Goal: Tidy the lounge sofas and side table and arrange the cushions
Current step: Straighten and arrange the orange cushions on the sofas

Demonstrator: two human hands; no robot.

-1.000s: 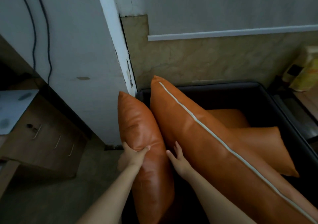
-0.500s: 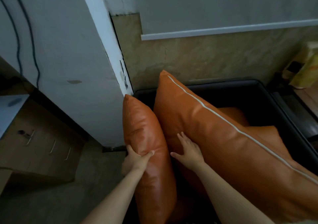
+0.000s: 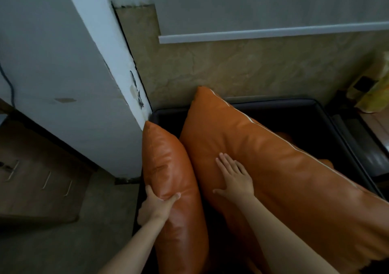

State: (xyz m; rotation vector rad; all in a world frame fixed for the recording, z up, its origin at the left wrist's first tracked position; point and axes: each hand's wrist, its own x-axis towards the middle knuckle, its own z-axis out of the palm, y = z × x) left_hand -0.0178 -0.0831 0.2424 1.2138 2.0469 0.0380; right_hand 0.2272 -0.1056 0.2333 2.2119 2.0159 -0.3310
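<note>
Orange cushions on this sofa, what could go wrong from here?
The narrow cushion, gripped by the left hand, stands at the outer edge of the sofa; released carelessly, it may topple to the floor. The big cushion leans under the flat right hand and might slump once that hand lifts.

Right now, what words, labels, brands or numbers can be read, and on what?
None can be read.
The yellow and cream packet at the right edge bears a dark patch, too blurred to read.
The narrow orange leather cushion and the large orange leather cushion with white piping show no print.
</note>
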